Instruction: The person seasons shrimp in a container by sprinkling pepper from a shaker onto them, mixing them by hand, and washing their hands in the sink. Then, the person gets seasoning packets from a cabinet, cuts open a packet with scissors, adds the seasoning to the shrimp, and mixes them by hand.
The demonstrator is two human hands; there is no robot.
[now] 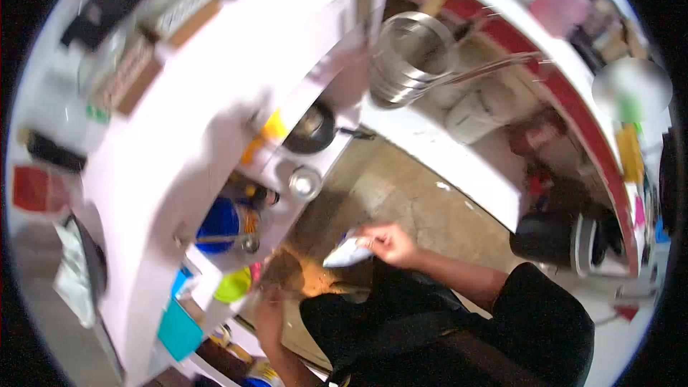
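My right hand (393, 245) pinches a white, flat piece with a bluish edge (349, 251), held in front of my dark clothing; its exact kind is too blurred to make out. Lower left, my left hand (270, 313) is smeared by motion, so its fingers do not show clearly. It is close to the shelf under the pale counter, just below a lime-green round container (233, 286). Further along that shelf stand a blue tub (228, 228) and a shiny metal vessel (304, 183).
A black pan (310, 127) rests on the shelf, its handle jutting over the floor. Stacked steel pots (413, 50) stand at the far corner. To the right are a white bucket (479, 115) and a black cylindrical container (548, 238). Boxes (127, 75) line the counter's left side.
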